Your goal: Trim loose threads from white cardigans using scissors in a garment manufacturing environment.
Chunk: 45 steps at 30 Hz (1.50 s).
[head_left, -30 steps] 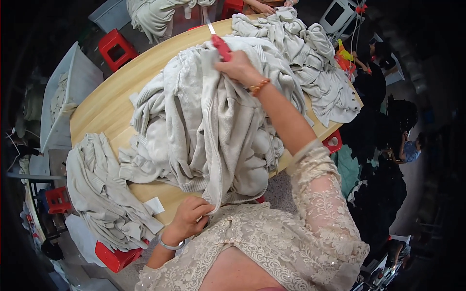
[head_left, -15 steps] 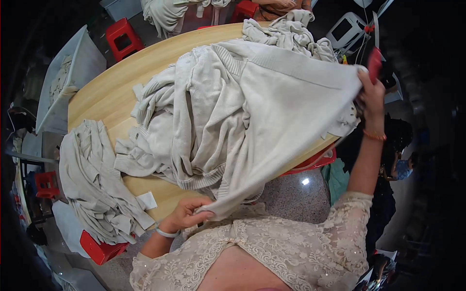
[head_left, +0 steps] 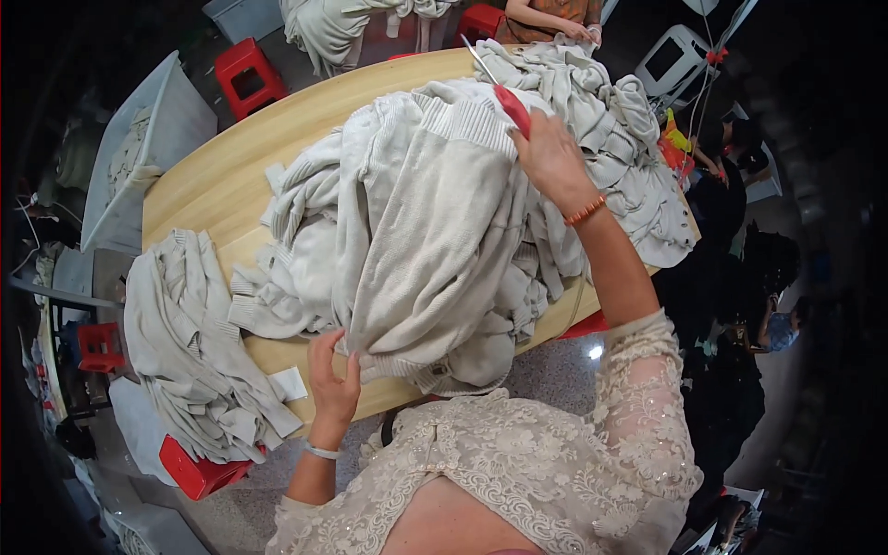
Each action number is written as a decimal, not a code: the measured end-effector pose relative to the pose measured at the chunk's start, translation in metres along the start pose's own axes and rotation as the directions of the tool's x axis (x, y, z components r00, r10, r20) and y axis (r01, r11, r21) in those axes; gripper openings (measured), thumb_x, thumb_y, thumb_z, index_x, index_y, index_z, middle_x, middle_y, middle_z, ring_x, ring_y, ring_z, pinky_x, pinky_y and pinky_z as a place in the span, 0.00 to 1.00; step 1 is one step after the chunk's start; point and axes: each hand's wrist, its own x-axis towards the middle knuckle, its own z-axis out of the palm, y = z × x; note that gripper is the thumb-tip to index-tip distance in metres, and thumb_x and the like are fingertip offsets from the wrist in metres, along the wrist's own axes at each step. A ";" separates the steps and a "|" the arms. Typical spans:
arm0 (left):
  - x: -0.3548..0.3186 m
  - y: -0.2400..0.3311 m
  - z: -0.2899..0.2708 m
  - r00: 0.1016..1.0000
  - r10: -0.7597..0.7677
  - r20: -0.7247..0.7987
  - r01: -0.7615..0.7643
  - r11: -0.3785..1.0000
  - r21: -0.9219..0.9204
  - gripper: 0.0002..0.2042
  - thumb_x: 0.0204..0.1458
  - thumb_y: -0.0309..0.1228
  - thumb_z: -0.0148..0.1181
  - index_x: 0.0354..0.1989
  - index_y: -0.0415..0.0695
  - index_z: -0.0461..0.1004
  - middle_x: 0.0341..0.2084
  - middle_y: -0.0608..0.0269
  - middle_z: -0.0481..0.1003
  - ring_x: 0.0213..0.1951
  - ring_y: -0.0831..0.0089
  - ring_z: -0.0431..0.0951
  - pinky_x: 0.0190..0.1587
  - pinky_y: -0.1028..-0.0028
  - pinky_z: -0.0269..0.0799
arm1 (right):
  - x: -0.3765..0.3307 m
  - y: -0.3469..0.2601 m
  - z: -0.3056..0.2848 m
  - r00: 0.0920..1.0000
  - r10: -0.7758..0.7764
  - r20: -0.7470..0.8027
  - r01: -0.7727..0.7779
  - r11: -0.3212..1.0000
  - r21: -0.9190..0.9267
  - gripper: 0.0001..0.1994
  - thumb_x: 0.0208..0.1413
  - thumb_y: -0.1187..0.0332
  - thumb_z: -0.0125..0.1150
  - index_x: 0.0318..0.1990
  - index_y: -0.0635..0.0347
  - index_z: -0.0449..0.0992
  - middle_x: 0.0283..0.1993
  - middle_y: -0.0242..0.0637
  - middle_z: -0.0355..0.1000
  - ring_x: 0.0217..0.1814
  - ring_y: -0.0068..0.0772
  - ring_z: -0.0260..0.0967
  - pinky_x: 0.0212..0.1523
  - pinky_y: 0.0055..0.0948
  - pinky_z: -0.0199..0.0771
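Observation:
Pale grey-white knitted sweaters lie heaped on a light wooden table (head_left: 217,143); the top sweater (head_left: 435,213) is spread over the heap, its ribbed band at the far end. My right hand (head_left: 553,165) is closed round red-handled scissors (head_left: 511,106), the metal blades pointing away to the far left. It is at the right end of the ribbed band; whether the fingers also grip the knit is hidden. At the heap's near left edge, my left hand (head_left: 333,384) has its thumb and fingers apart with nothing between them.
A second sweater pile (head_left: 190,333) hangs over the table's left edge; more knits (head_left: 615,139) are heaped at the right. Around the table stand a white bin (head_left: 153,139), red stools (head_left: 248,76) and a white stool (head_left: 671,60). A person's hands (head_left: 578,32) show at the far side.
The sweater stretched between my hands has dropped onto the heap. My right hand has swung left and inward with the scissors; my left hand has let go and moved slightly left and away from me.

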 end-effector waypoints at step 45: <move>0.052 -0.020 0.038 0.823 0.477 0.308 -0.559 0.775 0.295 0.33 0.52 0.36 0.59 0.66 0.39 0.57 0.68 0.50 0.54 0.70 0.53 0.51 0.69 0.55 0.44 | -0.135 -0.082 -0.079 0.461 -0.409 0.788 0.360 0.897 0.255 0.12 0.55 0.65 0.58 0.43 0.60 0.66 0.24 0.49 0.72 0.29 0.57 0.72 0.31 0.50 0.68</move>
